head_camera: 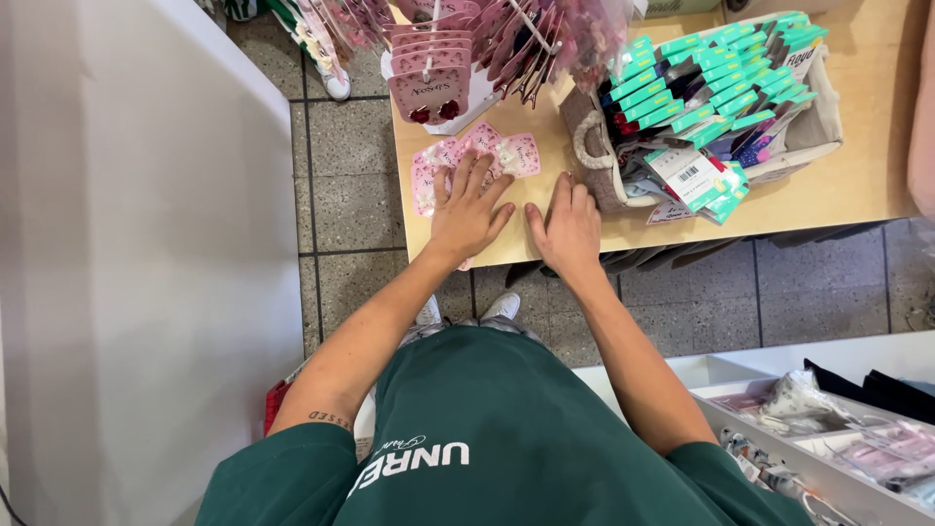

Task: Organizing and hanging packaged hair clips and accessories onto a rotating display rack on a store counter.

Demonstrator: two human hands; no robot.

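My left hand [469, 206] lies flat with fingers spread on several pink accessory cards [506, 151] scattered near the front left corner of a wooden table [857, 185]. My right hand [569, 224] rests palm down on the bare wood just to the right, fingers together, holding nothing. Its fingertips are close to a woven basket [596, 156].
The woven basket holds several teal-packaged items [711, 78]. A display rack of pink cards [458, 49] stands at the table's back. A white wall [127, 244] is to the left. A white tray with small wrapped goods [828, 429] sits at lower right. Tiled floor lies below.
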